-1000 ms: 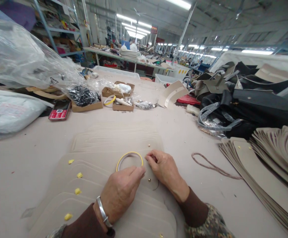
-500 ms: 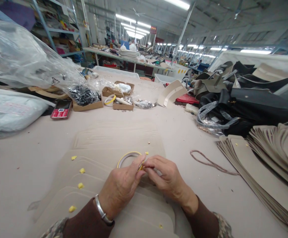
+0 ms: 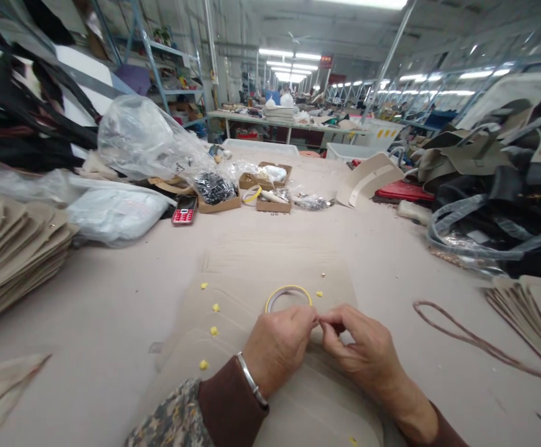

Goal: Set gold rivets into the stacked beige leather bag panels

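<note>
My left hand (image 3: pixel 277 344) is closed around a narrow roll of yellow tape (image 3: pixel 290 287), whose upper rim shows above the knuckles. Thumb and finger of my right hand (image 3: pixel 368 347) are pinched together, their tips meeting the left fingertips; whatever lies between them is too small to make out. Beneath both hands, beige panels (image 3: pixel 274 254) overlap in a fanned layer on the table. Small yellow tape pieces (image 3: pixel 213 331) sit along the panels' left side, and another yellow piece (image 3: pixel 319 293) lies just beyond the hands. A tiny metal stud (image 3: pixel 323 275) is farther up.
Stacked beige panels (image 3: pixel 13 254) stand at left, with more panels (image 3: pixel 531 310) at right. A brown cord loop (image 3: pixel 470 338) lies right of my hands. Beyond are a red-keyed phone (image 3: pixel 184 210), small cardboard boxes (image 3: pixel 274 206), plastic bags (image 3: pixel 146 133) and a heap of bag parts (image 3: pixel 479 186).
The view has turned left, shifting everything rightward and bringing the left panel stack into sight. My left hand has rolled over so its back faces up; both hands remain together at the tape.
</note>
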{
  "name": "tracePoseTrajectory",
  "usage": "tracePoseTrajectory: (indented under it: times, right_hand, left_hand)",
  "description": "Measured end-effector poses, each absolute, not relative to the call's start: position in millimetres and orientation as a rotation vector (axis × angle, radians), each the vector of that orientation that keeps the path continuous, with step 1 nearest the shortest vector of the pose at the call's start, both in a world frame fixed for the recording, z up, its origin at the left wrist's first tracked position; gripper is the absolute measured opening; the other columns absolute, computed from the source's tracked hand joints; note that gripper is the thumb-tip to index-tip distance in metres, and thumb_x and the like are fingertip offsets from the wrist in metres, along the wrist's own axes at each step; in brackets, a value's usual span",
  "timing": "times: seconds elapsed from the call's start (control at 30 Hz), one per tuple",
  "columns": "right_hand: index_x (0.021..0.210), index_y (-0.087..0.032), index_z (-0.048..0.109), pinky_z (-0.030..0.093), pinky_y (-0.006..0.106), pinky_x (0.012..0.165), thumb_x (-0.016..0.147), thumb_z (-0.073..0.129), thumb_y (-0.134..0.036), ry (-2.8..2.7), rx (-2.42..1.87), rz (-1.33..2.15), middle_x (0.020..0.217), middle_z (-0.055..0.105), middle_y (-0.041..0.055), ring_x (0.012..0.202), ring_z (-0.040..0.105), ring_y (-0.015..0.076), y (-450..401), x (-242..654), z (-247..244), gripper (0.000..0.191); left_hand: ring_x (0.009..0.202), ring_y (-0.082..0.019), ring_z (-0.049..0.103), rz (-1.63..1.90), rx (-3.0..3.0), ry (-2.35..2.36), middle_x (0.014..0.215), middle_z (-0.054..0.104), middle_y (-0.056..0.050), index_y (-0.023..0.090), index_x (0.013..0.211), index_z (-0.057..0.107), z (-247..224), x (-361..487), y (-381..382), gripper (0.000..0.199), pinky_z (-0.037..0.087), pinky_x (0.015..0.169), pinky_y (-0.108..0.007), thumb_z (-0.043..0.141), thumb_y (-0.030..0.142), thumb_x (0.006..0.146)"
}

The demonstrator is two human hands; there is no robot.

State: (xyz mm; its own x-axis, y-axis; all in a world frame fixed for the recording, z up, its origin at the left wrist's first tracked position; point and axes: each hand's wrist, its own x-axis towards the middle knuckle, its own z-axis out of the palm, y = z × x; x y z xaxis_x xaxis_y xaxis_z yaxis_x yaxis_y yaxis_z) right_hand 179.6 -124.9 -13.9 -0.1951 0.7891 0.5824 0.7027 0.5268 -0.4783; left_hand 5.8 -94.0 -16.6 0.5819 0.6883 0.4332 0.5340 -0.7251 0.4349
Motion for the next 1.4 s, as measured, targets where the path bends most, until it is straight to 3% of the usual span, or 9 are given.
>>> tracePoseTrajectory:
  times: [0.3, 0.47, 0.63, 0.8, 1.03, 1.13, 1.23, 1.33, 1.4]
  right_hand:
    - [0.071, -0.015, 0.062, 0.046, 0.020, 0.043, 0.075, 0.062, -0.032, -1.162, -1.625, 1.048, 0.051, 0.060, -0.0026, 0.042, 0.056, 0.0103, -117.8, 181.0, -7.0, 0.018]
    - [0.077, -0.011, 0.066, 0.048, 0.019, 0.045, 0.073, 0.068, -0.038, -1.118, -1.691, 1.386, 0.056, 0.063, -0.0007, 0.043, 0.057, 0.0087, -127.8, 201.6, -18.0, 0.027]
    - [0.072, -0.013, 0.065, 0.047, 0.018, 0.046, 0.077, 0.065, -0.033, -1.256, -1.752, 1.299, 0.054, 0.060, -0.0019, 0.045, 0.055, 0.0084, -137.2, 198.1, -22.7, 0.021]
    - [0.069, -0.015, 0.067, 0.040, 0.018, 0.043, 0.079, 0.058, -0.024, -1.553, -1.798, 1.020, 0.053, 0.061, -0.0016, 0.044, 0.052, 0.0094, -136.1, 192.4, -18.5, 0.016]
    - [0.066, -0.018, 0.066, 0.043, 0.023, 0.056, 0.079, 0.056, -0.016, -1.809, -1.827, 0.764, 0.061, 0.068, 0.0009, 0.056, 0.061, 0.0135, -132.7, 186.4, -12.3, 0.016]
    - [0.084, -0.018, 0.066, 0.045, 0.024, 0.058, 0.079, 0.060, -0.016, -1.804, -1.844, 0.736, 0.061, 0.068, 0.0000, 0.056, 0.062, 0.0146, -132.1, 187.1, -14.9, 0.009]
    - [0.103, -0.017, 0.059, 0.045, 0.023, 0.051, 0.079, 0.063, -0.022, -1.668, -1.858, 0.826, 0.057, 0.064, -0.0033, 0.050, 0.060, 0.0139, -134.1, 193.2, -17.6, 0.025]
    - [0.084, -0.018, 0.061, 0.043, 0.021, 0.046, 0.084, 0.058, -0.026, -1.570, -1.836, 1.046, 0.057, 0.064, -0.0025, 0.047, 0.059, 0.0123, -138.9, 200.4, -17.1, 0.009]
    - [0.075, -0.018, 0.065, 0.045, 0.022, 0.053, 0.085, 0.058, -0.024, -1.662, -1.816, 0.996, 0.062, 0.067, -0.0005, 0.054, 0.061, 0.0130, -142.1, 201.7, -15.3, 0.013]
  left_hand:
    - [0.058, -0.013, 0.051, 1.065, 2.681, 0.930, 0.065, 0.055, 0.001, 0.019, 0.082, 0.053, -12.4, 4.5, -98.6, 0.020, 0.037, 0.056, -0.024, 0.039, 0.014, 0.095]
    - [0.068, -0.017, 0.056, 0.546, 2.839, 1.131, 0.072, 0.059, 0.000, 0.019, 0.082, 0.054, -11.0, 5.5, -94.6, 0.013, 0.040, 0.059, -0.027, 0.047, 0.013, 0.092]
    - [0.077, -0.022, 0.058, 0.237, 2.820, 1.173, 0.081, 0.061, -0.003, 0.020, 0.087, 0.055, -7.0, 10.4, -93.7, 0.013, 0.047, 0.065, -0.032, 0.049, 0.008, 0.088]
    - [0.077, -0.021, 0.057, 0.220, 2.796, 1.184, 0.082, 0.061, -0.002, 0.020, 0.088, 0.054, -8.3, 10.1, -93.4, 0.014, 0.047, 0.065, -0.031, 0.048, 0.007, 0.088]
    - [0.076, -0.020, 0.056, 0.271, 2.804, 1.186, 0.080, 0.060, -0.002, 0.020, 0.087, 0.054, -12.1, 9.5, -93.0, 0.011, 0.045, 0.064, -0.029, 0.048, 0.011, 0.090]
    - [0.073, -0.020, 0.055, 0.287, 2.815, 1.171, 0.079, 0.060, -0.002, 0.020, 0.085, 0.054, -10.5, 9.8, -93.4, 0.010, 0.044, 0.063, -0.030, 0.049, 0.013, 0.091]
    - [0.073, -0.020, 0.055, 0.241, 2.828, 1.135, 0.077, 0.060, -0.002, 0.019, 0.084, 0.054, -8.3, 9.3, -92.8, 0.010, 0.044, 0.064, -0.030, 0.050, 0.013, 0.090]
    - [0.075, -0.021, 0.055, 0.198, 2.823, 1.118, 0.079, 0.060, -0.003, 0.019, 0.084, 0.054, -7.7, 9.1, -91.3, 0.011, 0.045, 0.066, -0.032, 0.048, 0.013, 0.091]
    - [0.076, -0.022, 0.055, 0.193, 2.818, 1.112, 0.080, 0.060, -0.003, 0.020, 0.085, 0.054, -7.8, 9.6, -90.6, 0.013, 0.046, 0.067, -0.034, 0.045, 0.014, 0.092]
